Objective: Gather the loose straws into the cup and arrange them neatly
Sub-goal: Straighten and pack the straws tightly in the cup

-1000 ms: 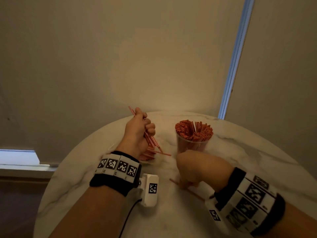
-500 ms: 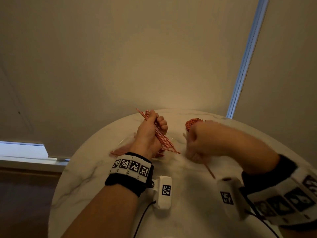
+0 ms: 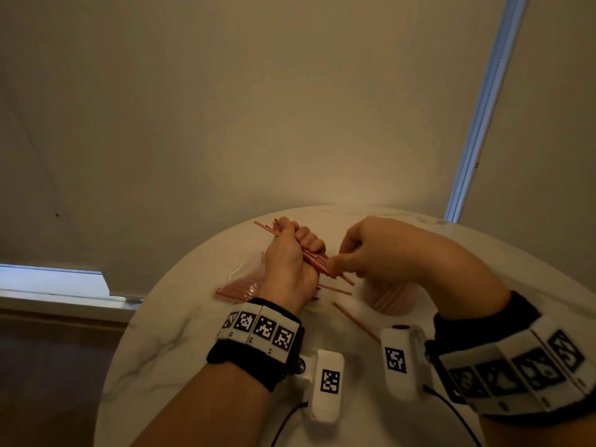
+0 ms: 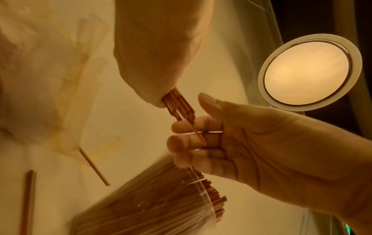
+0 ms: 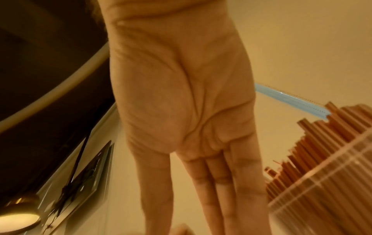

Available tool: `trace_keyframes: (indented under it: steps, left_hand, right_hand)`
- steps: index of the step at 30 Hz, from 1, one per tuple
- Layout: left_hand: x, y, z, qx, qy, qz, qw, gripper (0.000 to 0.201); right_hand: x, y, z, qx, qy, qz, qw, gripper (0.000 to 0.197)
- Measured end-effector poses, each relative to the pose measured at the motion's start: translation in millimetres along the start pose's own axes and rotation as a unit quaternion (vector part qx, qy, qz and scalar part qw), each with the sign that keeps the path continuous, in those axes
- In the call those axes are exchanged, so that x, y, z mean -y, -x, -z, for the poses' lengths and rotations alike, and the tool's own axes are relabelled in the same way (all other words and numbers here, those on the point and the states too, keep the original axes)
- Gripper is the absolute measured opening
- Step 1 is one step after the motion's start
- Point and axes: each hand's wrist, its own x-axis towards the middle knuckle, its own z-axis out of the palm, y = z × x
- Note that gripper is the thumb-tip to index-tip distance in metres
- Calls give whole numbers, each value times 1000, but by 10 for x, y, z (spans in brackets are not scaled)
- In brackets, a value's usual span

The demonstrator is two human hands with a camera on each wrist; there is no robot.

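Note:
My left hand (image 3: pixel 290 262) grips a bundle of thin red straws (image 3: pixel 314 261) in its fist, slanting over the table. In the left wrist view the bundle's ends (image 4: pixel 179 105) poke out below the left hand (image 4: pixel 157 55). My right hand (image 3: pixel 371 250) meets those ends with straight fingers (image 4: pixel 189 139), thumb apart; one longer straw (image 4: pixel 198 135) lies across them. The right hand's (image 5: pixel 191 111) palm shows flat in the right wrist view. The clear cup (image 3: pixel 387 301) packed with straws stands under my right forearm; the same cup (image 4: pixel 161 198) (image 5: pixel 322 182) shows in both wrist views.
Two loose straws (image 3: pixel 354 321) (image 3: pixel 335 290) lie on the round marble table (image 3: pixel 193 350) in front of the cup. A clear bag holding more straws (image 3: pixel 238 287) lies left of my left hand. A pale wall stands right behind the table.
My right hand lifted a straw off the table, carried it up and left past the cup, and now meets the bundle. The left hand kept its grip on the bundle.

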Motion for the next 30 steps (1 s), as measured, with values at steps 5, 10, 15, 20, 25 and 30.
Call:
trace_keyframes:
  steps: [5,10,15,20,25,30]
  left_hand:
    - [-19,-24,24,36,-2,-24,999,38]
    - [-91,-31,35,32,-10,-57,998,38]
    - [-149,-11,95,25,9,-51,998,36]
    - [-167,33,92,31,-11,-34,999,38]
    - [-188,48,120,30,2,-19,999,37]
    - [-208,32,145,32,7,-2,999,36]
  right_hand:
    - [65,49,-62,90,39,28,995,25]
    - [34,36,-262,191,88,-13,978,23]
    - [-141,-98,-637,126,291,42,948,11]
    - [-180,-78,-780,125,338,78,930,25]
    - [10,-7,-693,195,340,-2,920,23]
    - [14,168,-481,227,216,-98,945,29]
